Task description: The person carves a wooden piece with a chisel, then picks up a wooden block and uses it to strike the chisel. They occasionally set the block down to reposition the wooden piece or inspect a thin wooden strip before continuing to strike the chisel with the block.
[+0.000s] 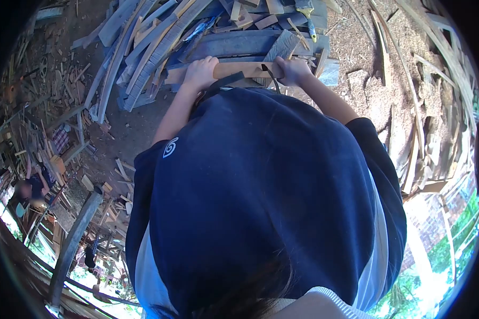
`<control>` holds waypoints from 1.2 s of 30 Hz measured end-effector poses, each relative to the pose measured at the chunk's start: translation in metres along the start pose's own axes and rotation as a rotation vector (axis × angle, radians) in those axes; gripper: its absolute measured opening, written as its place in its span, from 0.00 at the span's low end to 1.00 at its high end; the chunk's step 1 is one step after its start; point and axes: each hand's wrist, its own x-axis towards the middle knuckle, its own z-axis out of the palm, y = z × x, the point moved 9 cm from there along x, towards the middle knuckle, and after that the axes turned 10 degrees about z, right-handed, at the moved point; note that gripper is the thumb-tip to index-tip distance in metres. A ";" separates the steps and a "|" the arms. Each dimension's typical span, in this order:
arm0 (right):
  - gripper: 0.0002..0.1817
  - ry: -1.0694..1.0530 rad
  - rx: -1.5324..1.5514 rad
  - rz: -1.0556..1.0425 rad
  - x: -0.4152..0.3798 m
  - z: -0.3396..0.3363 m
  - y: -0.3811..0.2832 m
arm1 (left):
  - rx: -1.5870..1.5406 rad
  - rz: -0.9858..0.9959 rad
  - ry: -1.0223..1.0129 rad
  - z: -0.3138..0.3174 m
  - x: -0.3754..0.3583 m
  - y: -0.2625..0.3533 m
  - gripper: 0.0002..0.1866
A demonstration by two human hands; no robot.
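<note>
The plank [245, 69] gripped by the left hand [199, 72] and the right hand [294, 70] is pale bare wood, matt and unpainted. The boards [143, 48] stacked beyond it are weathered grey wood with a rough, dull surface. The ground [367, 48] is covered in coarse tan sawdust and shavings. The shirt [261, 191] is dark blue cloth, matt and smooth.

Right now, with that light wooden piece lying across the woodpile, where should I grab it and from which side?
Grip the wooden piece near its two ends, from the near side, as the left hand and right hand do. It is long, narrow and lies crosswise on the planks, so both ends are free to wrap while the middle stays balanced between them.
</note>
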 end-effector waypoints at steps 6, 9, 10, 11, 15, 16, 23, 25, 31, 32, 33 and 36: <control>0.24 0.035 0.038 0.035 0.006 -0.013 -0.003 | -0.007 -0.045 0.005 0.000 -0.017 -0.038 0.27; 0.17 0.024 0.081 0.048 0.001 -0.016 -0.005 | -0.034 -0.108 -0.015 0.003 -0.024 -0.045 0.25; 0.17 0.025 0.080 0.047 -0.001 -0.017 -0.006 | -0.054 -0.143 -0.008 0.000 -0.026 -0.046 0.24; 0.18 0.035 0.139 0.054 -0.005 -0.019 -0.006 | -0.054 -0.145 -0.008 -0.003 -0.026 -0.047 0.24; 0.19 0.058 0.256 0.069 -0.015 -0.020 -0.003 | -0.068 -0.115 0.026 -0.022 -0.024 -0.043 0.22; 0.19 0.086 0.284 0.067 -0.016 -0.023 -0.002 | -0.054 -0.094 0.039 -0.027 -0.022 -0.040 0.22; 0.17 0.228 0.250 0.055 -0.019 -0.034 0.014 | -0.091 -0.097 0.025 -0.035 -0.008 -0.031 0.24; 0.16 0.245 0.245 0.052 -0.021 -0.033 0.019 | -0.086 -0.116 0.016 -0.033 -0.006 -0.028 0.25; 0.18 0.225 0.210 0.095 -0.027 -0.022 0.024 | -0.061 -0.037 0.132 -0.031 -0.007 -0.020 0.25; 0.18 0.217 0.215 0.104 -0.032 -0.023 0.023 | -0.060 -0.039 0.132 -0.030 -0.009 -0.021 0.25; 0.19 0.208 0.219 0.113 -0.035 -0.025 0.021 | -0.064 -0.039 0.129 -0.030 -0.009 -0.019 0.24; 0.20 0.152 0.222 0.097 -0.031 -0.021 0.021 | -0.071 -0.070 0.056 -0.030 -0.009 -0.019 0.27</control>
